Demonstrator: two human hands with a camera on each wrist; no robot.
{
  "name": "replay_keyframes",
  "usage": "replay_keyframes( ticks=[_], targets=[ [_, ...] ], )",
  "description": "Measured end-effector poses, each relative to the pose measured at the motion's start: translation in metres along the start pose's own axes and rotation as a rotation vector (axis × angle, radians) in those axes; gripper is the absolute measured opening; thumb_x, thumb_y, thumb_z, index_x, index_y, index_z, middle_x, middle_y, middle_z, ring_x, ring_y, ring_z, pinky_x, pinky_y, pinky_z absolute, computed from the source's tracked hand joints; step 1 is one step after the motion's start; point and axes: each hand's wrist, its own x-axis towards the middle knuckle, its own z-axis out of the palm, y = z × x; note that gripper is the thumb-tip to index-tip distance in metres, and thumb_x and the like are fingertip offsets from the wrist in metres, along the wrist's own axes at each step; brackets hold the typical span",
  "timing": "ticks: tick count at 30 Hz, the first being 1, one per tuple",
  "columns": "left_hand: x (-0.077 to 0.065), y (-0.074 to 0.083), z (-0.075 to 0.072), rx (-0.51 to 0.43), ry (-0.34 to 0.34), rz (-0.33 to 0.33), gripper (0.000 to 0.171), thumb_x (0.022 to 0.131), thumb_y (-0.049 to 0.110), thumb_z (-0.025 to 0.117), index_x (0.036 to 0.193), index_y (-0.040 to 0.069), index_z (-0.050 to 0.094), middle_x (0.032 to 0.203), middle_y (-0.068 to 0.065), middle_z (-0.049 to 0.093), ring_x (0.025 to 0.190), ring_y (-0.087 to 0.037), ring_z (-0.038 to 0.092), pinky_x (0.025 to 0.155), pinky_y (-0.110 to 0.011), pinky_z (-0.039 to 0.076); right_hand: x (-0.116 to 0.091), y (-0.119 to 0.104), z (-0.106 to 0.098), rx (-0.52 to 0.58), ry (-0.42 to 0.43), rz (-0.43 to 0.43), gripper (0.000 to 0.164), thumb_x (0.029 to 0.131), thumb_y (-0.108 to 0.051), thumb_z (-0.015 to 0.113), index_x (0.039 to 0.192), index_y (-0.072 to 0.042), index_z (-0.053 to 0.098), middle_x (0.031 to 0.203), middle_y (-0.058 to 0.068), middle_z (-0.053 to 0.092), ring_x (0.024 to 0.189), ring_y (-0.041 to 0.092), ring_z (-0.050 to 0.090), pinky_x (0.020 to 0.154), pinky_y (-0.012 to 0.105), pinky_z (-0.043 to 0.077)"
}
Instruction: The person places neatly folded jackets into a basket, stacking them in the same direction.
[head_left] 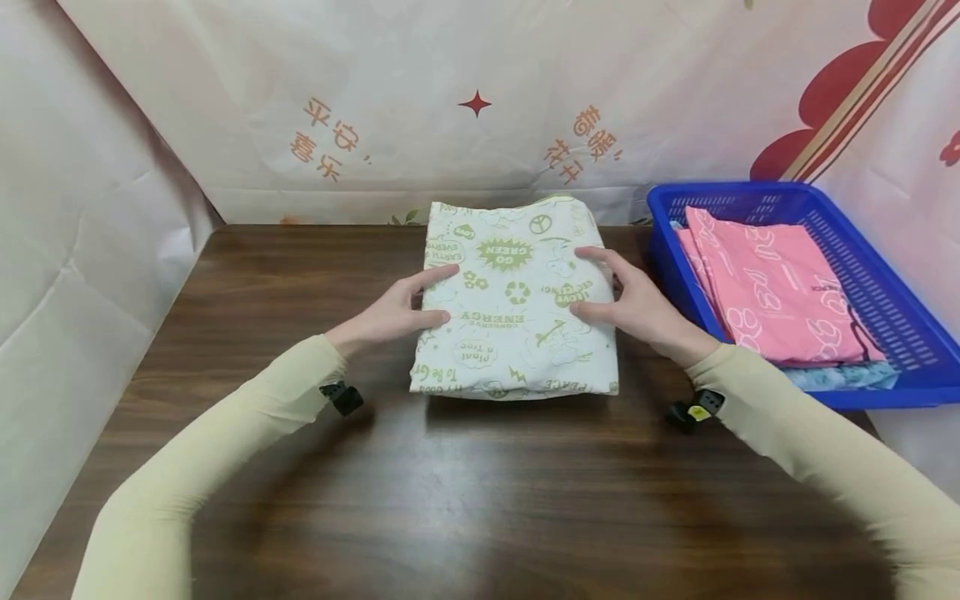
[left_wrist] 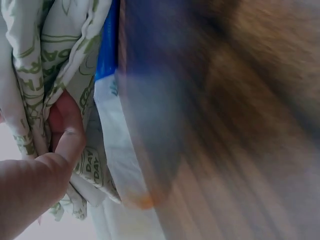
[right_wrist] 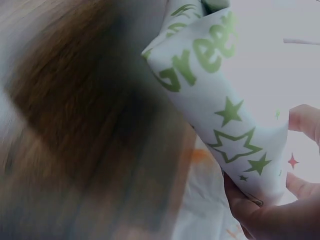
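A folded white cloth [head_left: 517,292] with green lettering and drawings is held over the table, its near edge casting a shadow. My left hand [head_left: 390,315] grips its left side, thumb and a finger on the top face. On the opposite side my right hand [head_left: 643,307] holds the cloth the same way. In the left wrist view, fingers [left_wrist: 67,122] tuck between loose layers of the cloth [left_wrist: 30,75]. The right wrist view shows a rounded fold of the cloth [right_wrist: 215,100] with green stars, and fingers [right_wrist: 270,215] around its lower end.
A blue plastic basket [head_left: 678,250] stands at the right end of the brown wooden table [head_left: 465,517]. In it lie a folded pink cloth [head_left: 787,292] with white print and a light blue cloth [head_left: 847,377]. A printed white curtain [head_left: 420,75] hangs behind the table.
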Motion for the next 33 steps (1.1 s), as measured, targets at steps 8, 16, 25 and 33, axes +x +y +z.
replay_keyframes(
  ticks=[8, 16, 25, 33],
  targets=[
    [0.031, 0.03, 0.024, 0.087, -0.05, 0.108, 0.063, 0.096, 0.009, 0.058, 0.152, 0.006, 0.028, 0.157, -0.005, 0.024, 0.109, -0.018, 0.046, 0.09, -0.033, 0.036, -0.019, -0.007, -0.043, -0.123, 0.04, 0.043, 0.077, 0.084, -0.018, 0.076, 0.149, -0.023, 0.036, 0.112, 0.019, 0.053, 0.088, 0.023, 0.054, 0.065, 0.026, 0.047],
    [0.063, 0.063, 0.048, 0.093, -0.016, 0.103, 0.06, 0.095, 0.011, 0.059, 0.149, 0.011, 0.035, 0.152, -0.003, 0.033, 0.093, -0.016, 0.046, 0.083, -0.029, 0.036, -0.037, -0.008, -0.091, -0.15, 0.035, 0.132, 0.083, 0.088, -0.019, 0.073, 0.153, -0.025, 0.024, 0.125, 0.021, 0.044, 0.09, 0.013, 0.054, 0.064, 0.025, 0.051],
    [0.095, 0.09, 0.075, 0.089, -0.009, 0.111, 0.056, 0.094, 0.011, 0.061, 0.146, 0.011, 0.04, 0.145, -0.003, 0.041, 0.089, -0.015, 0.045, 0.081, -0.023, 0.037, -0.044, 0.001, -0.137, -0.274, 0.002, 0.174, 0.091, 0.088, -0.021, 0.073, 0.157, -0.026, 0.013, 0.135, 0.029, 0.034, 0.1, 0.032, 0.046, 0.062, 0.025, 0.048],
    [0.137, 0.106, 0.119, 0.012, 0.049, 0.094, 0.058, 0.093, 0.008, 0.062, 0.146, 0.016, 0.041, 0.145, 0.004, 0.042, 0.082, -0.009, 0.047, 0.077, -0.019, 0.04, -0.049, 0.02, -0.183, -0.361, 0.018, 0.199, 0.093, 0.09, -0.017, 0.069, 0.157, -0.021, 0.004, 0.155, 0.03, -0.003, 0.13, 0.059, 0.01, 0.093, 0.078, 0.014]
  ],
)
